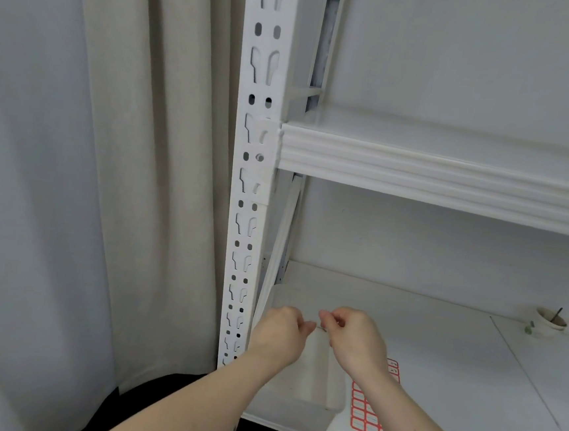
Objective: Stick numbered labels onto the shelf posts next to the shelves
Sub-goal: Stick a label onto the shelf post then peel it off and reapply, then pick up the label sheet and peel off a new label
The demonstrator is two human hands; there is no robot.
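A: Which step is judged in hand?

B: Peeling, prob. Something small is pinched between the fingertips of the left hand and the right hand, over the lower shelf. Whether it's a label can't be told – too small.

A: Label sheet?

B: The red-bordered label sheet is lying on that shelf, partly hidden under the right wrist, beside a clear bag.

A: Next move?

B: Label to be carried left & pressed flat onto the perforated post, level w/ a shelf, slots avoided if poss.
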